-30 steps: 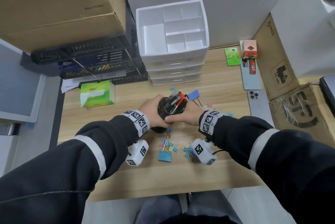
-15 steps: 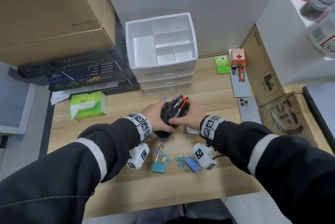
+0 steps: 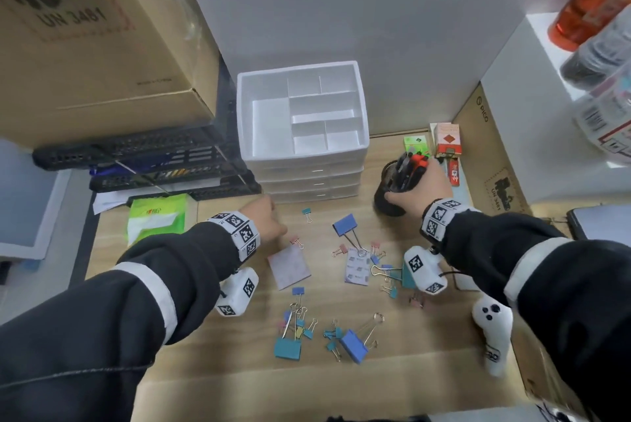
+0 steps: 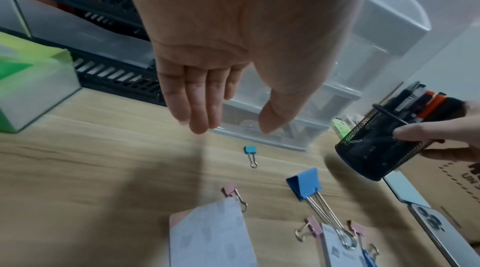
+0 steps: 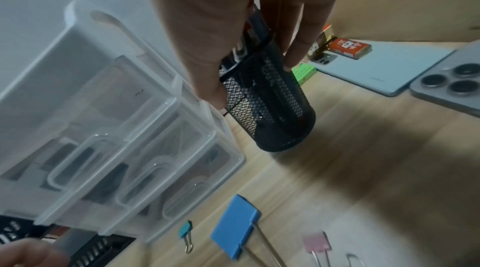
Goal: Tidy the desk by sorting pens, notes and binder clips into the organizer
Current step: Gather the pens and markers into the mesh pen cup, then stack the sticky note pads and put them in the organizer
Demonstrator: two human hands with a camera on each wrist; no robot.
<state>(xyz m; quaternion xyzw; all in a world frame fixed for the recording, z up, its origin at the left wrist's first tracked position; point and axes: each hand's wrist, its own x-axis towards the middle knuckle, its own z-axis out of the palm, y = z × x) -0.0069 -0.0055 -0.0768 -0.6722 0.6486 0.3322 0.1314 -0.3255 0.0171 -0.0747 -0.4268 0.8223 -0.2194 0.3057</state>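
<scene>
My right hand (image 3: 415, 192) grips a black mesh pen cup (image 3: 391, 194) full of pens (image 3: 411, 165), tilted, just right of the white organizer (image 3: 302, 157); the cup (image 5: 267, 107) hangs slightly above the desk. The organizer's top tray has several empty compartments over three clear drawers. My left hand (image 3: 269, 222) hovers open in front of the organizer, holding nothing, fingers (image 4: 197, 103) straight. Two note pads (image 3: 289, 266) (image 3: 358, 268) and several coloured binder clips, among them a large blue one (image 3: 345, 225) and a small teal one (image 4: 250, 149), lie scattered on the wooden desk.
Two phones (image 5: 384, 68) (image 5: 451, 84), a red box (image 3: 448, 138) and a green pack (image 3: 416, 143) lie at the back right. A green tissue pack (image 3: 157, 216) and black trays (image 3: 146, 162) sit left. Cardboard boxes (image 3: 498, 162) line the right side; a white controller (image 3: 493, 333) lies near the front right.
Both hands held the pen cup at the desk's middle. The left hand has let go and drawn left; the right hand has carried the cup back and right, beside the organizer.
</scene>
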